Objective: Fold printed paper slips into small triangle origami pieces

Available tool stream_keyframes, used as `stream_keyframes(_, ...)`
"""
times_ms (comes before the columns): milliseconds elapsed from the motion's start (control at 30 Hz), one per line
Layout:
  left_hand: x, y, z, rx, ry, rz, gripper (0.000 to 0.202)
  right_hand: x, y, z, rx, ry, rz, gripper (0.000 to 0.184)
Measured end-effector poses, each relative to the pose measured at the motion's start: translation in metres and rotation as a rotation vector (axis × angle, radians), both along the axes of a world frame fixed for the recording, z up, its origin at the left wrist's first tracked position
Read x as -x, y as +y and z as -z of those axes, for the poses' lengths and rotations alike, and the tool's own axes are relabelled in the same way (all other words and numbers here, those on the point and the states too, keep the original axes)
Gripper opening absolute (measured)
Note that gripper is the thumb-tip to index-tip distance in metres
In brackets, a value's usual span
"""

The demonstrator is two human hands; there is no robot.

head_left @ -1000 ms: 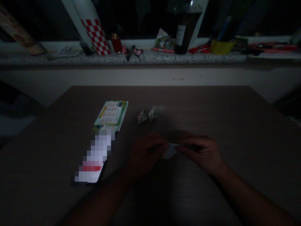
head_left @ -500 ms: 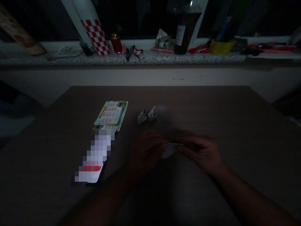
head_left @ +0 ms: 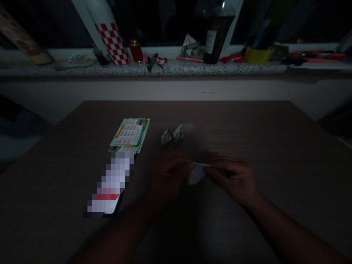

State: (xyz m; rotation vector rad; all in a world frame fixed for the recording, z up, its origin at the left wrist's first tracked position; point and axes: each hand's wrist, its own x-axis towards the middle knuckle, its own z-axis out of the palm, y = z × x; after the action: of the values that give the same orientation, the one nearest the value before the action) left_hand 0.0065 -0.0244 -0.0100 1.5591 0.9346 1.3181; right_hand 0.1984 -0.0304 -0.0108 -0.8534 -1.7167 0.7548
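Observation:
Between my two hands is a small folded piece of printed paper [head_left: 197,173], its text side facing me. My left hand [head_left: 171,175] pinches its left edge between thumb and fingers. At the upper right corner, my right hand [head_left: 233,176] pinches it the same way. Just beyond my left hand, two small folded paper pieces [head_left: 178,133] stand side by side on the table. Farther left lies a stack of printed calendar cards [head_left: 128,132]. The light is dim, so the paper's exact folds are hard to make out.
A lit phone [head_left: 111,189], its screen blurred out, lies below the cards on the dark wooden table [head_left: 275,139]. Behind, the speckled sill [head_left: 176,69] carries a red-and-white checkered bottle [head_left: 112,43], a dark cup [head_left: 216,38], a yellow container [head_left: 258,55] and a folded paper shape [head_left: 188,44].
The paper in my hands has tilted so that more of its printed face shows. Both hands have shifted slightly; the things on the table stay put.

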Motion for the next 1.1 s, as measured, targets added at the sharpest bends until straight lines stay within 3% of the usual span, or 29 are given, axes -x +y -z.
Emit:
stream_keyframes(300,-0.006,0.001,-0.001,0.245,-0.138,-0.062,0.005,0.006,-0.003,0.003,0.043,0.006,0.031,0.011)
stream_keyframes(500,-0.005,0.002,0.002,0.303,-0.176,-0.063,0.006,0.008,-0.002,0.002,0.138,-0.007,0.04,0.013)
stream_keyframes(667,-0.005,0.003,0.003,0.35,-0.226,-0.075,0.006,0.009,-0.002,0.002,0.1,-0.007,0.073,0.011)
stream_keyframes(867,-0.003,0.008,0.011,0.386,-0.272,-0.074,0.01,0.011,-0.001,0.008,0.206,0.006,0.082,0.012)
stream_keyframes(1100,-0.003,0.011,0.015,0.424,-0.287,-0.077,0.011,0.011,0.0,0.009,0.188,-0.015,0.089,0.012)
